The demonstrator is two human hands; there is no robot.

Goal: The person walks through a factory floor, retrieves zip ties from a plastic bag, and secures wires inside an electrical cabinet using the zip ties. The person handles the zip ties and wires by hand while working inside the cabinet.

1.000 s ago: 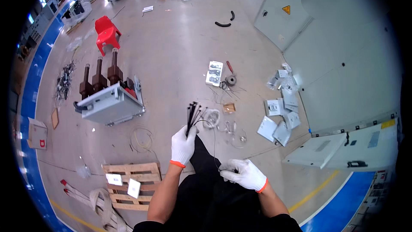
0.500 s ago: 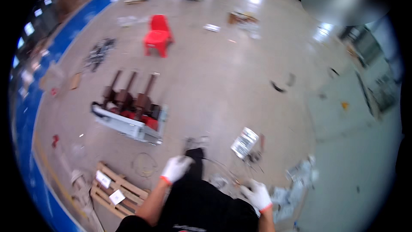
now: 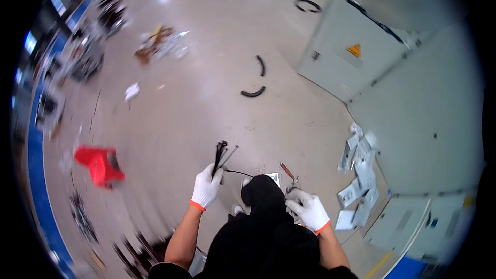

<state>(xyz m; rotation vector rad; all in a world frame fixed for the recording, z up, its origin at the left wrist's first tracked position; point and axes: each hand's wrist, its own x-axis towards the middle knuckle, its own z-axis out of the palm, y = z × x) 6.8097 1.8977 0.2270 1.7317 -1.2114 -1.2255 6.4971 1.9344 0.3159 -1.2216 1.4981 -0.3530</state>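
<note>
My left hand (image 3: 207, 186), in a white knitted glove with an orange cuff, is closed around a bundle of thin black strips with small heads, which look like cable ties (image 3: 219, 156). One thin dark strand (image 3: 240, 172) curves out of it to the right. My right hand (image 3: 308, 211), gloved the same way, is held at my right side in front of my dark clothing. Its fingers are curled together, and what they hold, if anything, is too small to make out. Just beyond it a red-handled tool (image 3: 287, 170) lies on the floor.
Grey cabinets (image 3: 408, 124) line the right side, with a door (image 3: 345, 51) standing out. Papers and plastic packets (image 3: 361, 175) lie at their foot. Black curved hose pieces (image 3: 253, 92) are on the floor ahead. A red chair (image 3: 101, 166) stands left, with packing scraps (image 3: 160, 44) farther off.
My view has swung to the right, so the red chair is now at the left and the cabinets show more. My left hand is raised, with the black bundle now showing upright.
</note>
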